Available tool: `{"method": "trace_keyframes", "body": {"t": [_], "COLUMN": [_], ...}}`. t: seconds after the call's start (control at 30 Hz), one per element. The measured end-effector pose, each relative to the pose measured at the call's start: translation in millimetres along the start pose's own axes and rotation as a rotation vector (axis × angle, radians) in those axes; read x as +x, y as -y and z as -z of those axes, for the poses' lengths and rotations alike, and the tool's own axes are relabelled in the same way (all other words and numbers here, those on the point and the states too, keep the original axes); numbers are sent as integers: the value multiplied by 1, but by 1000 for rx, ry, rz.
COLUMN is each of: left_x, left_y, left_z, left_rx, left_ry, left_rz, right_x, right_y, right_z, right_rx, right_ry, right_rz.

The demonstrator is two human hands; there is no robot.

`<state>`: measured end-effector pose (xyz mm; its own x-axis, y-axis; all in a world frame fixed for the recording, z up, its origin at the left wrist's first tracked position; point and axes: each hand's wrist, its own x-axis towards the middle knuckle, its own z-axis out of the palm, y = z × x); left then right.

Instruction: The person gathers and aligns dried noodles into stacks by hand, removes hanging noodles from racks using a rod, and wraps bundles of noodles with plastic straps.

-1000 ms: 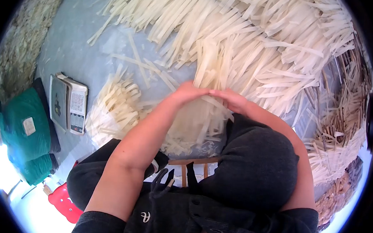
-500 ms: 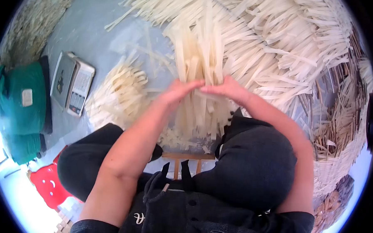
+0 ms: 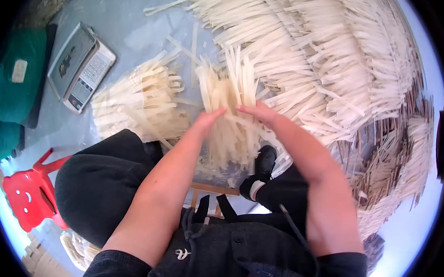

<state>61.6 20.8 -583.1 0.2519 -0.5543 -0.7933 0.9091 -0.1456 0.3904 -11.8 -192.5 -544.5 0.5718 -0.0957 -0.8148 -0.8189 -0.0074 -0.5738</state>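
Note:
In front of my knees is a loose bundle of pale, flat cream strips (image 3: 227,138), whose material I cannot make out. My left hand (image 3: 211,121) is wrapped round the bundle's left side, thumb on top. My right hand (image 3: 259,113) grips the same bundle from the right, its thumb pointing inward. The two thumbs are a short way apart. Strips stick out above and below the hands, and most of the fingers are hidden behind them.
A pile of similar strips (image 3: 139,100) lies at the left, near a digital scale (image 3: 84,68). Large rows of strips (image 3: 315,53) cover the floor at upper right. A green bag (image 3: 16,80) and a red plastic stool (image 3: 28,199) are at far left. My shoe (image 3: 265,160) is close by.
Both hands keep hold of the bundle, whose upper ends now reach less far up. The thumbs have moved apart. The view has shifted, and my right knee has swung aside, showing the shoe.

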Motion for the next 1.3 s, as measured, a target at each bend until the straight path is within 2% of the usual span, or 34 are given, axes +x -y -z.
{"method": "trace_keyframes", "body": {"t": [0.03, 0.07, 0.13, 0.17, 0.23, 0.3, 0.37, 0.43, 0.47, 0.53, 0.57, 0.63, 0.67, 0.73, 0.77, 0.83, 0.87, 0.93, 0.97, 1.03, 1.07, 1.13, 1.17, 1.23, 1.27, 1.3], "left_x": [8, 18, 30, 35, 43, 26, 14, 11, 11, 12, 11, 12, 11, 5, 5, 13, 16, 19, 19, 22, 22, 19, 20, 23, 23, 19], "left_y": [11, 20, 29, 33, 34, 19, 13, 12, 13, 14, 14, 11, 9, 9, 14, 18, 17, 24, 28, 30, 31, 35, 40, 40, 38, 32], "left_z": [12, 22, 40, 45, 48, 37, 32, 33, 34, 36, 36, 33, 32, 33, 33, 32, 33, 37, 38, 38, 38, 39, 39, 39, 39, 37], "left_rx": [81, 63, 226, 223, 242, 215, 186, 82, 83, 23, 23, 16, 9, 1, -2, 172, 177, 177, 177, 116, 111, 379, 376, 303, 306, 288], "left_ry": [-124, -133, -282, -288, -267, -271, -282, -218, -221, -179, -178, -174, -171, -132, -134, -266, -271, -166, -176, -212, -215, -375, -374, -333, -336, -316], "left_rz": [13, 19, 47, 55, -86, -73, -57, -61, -57, -99, -94, -109, -111, -101, -92, -106, -115, -183, -181, -187, -187, -98, -90, -134, -136, -127], "right_x": [8, 15, 13, 13, 3, 17, 36, 69, 86, 127, 137, 134, 126, 79, 77, 84, 100, 131, 135, 123, 118, 107, 108, 123, 130, 143], "right_y": [-5, -9, 1, 14, 79, 123, 146, 155, 150, 120, 99, 73, 74, 111, 114, 127, 128, 115, 111, 117, 123, 137, 141, 154, 159, 156], "right_z": [-5, -2, -1, 6, 23, 38, 30, 6, 5, 1, 0, -1, -2, -22, -27, -28, -34, -53, -59, -70, -72, -75, -75, -72, -74, -77], "right_rx": [-29, -41, -527, -865, -1232, -1168, -957, -673, -669, -891, -891, -1143, -1151, -1209, -1208, -984, -981, -836, -830, -968, -971, -1144, -1143, -1025, -1022, -932], "right_ry": [-98, -85, 49, 65, 30, -282, -560, -655, -653, -422, -421, -127, -125, -151, -144, -336, -339, -546, -539, 48, 53, 266, 272, -22, -22, -250], "right_rz": [-185, -195, -29, 23, -165, -155, 293, 1004, 1001, 774, 769, 630, 630, 124, 117, 336, 347, 926, 928, 404, 404, 238, 231, 314, 319, 420]}}
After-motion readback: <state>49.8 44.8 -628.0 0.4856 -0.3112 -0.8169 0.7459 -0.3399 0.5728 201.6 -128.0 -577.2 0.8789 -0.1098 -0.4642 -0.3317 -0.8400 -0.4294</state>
